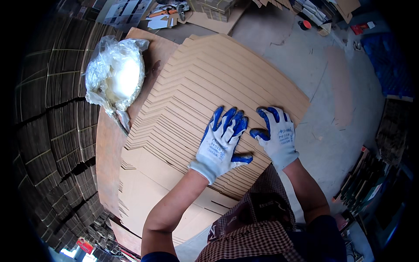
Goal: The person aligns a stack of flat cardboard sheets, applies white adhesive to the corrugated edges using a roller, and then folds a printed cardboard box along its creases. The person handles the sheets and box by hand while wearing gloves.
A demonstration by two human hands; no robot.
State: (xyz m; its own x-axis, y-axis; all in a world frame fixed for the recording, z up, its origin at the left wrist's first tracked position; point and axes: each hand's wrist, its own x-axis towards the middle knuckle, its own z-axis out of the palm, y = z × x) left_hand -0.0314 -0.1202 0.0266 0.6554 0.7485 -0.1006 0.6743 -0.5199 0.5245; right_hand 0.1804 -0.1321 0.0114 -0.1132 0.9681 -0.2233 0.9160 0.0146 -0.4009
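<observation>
Left hand [221, 144] and right hand [279, 136] lie splayed, gripping nothing, on fanned cardboard sheets [183, 105], likely spreading them; next, push evenly.

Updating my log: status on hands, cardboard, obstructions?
Left hand spread on overlapping cardboard sheets. Right hand open near their right edge. Crumpled clear plastic off left, apart from both hands, not in their way.

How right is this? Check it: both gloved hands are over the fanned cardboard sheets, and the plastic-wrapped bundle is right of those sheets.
One thing is wrong: the plastic-wrapped bundle is left of the fanned cardboard sheets, not right, as the head view shows. The gloved left hand and gloved right hand are indeed over those sheets.
</observation>
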